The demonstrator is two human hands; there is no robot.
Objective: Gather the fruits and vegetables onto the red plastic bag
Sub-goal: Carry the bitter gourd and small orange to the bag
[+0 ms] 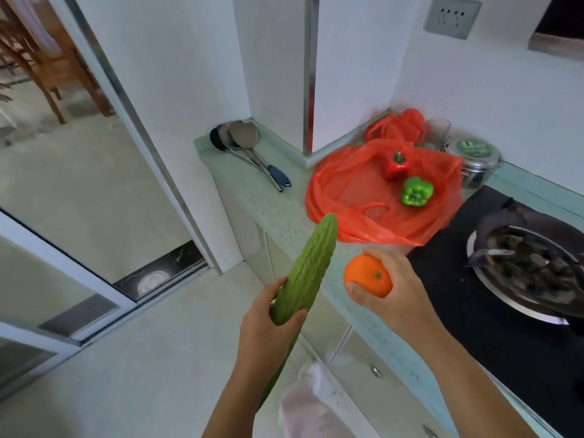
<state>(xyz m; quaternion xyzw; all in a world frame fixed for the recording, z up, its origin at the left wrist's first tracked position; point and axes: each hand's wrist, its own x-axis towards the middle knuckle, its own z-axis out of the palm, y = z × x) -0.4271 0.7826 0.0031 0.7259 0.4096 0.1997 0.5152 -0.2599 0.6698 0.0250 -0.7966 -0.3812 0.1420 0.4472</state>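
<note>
Holding a bumpy green gourd (308, 267) in the left hand (268, 314), fingers and thumb wrapped round its lower part, tip pointing at the counter (271, 210). Next over, the right hand (395, 295) grips an orange (368, 275), fingers curled round it, just over the counter edge. Past that, the red plastic bag (354, 184) is spread on the counter with 2 peppers on it, a red one (396, 165) and a green one (416, 191), close together. Right of the bag there's a lidded steel pot (477, 165), contents hidden, and a pan (531, 263) on the stove (474, 311) with something dark in it.
</note>
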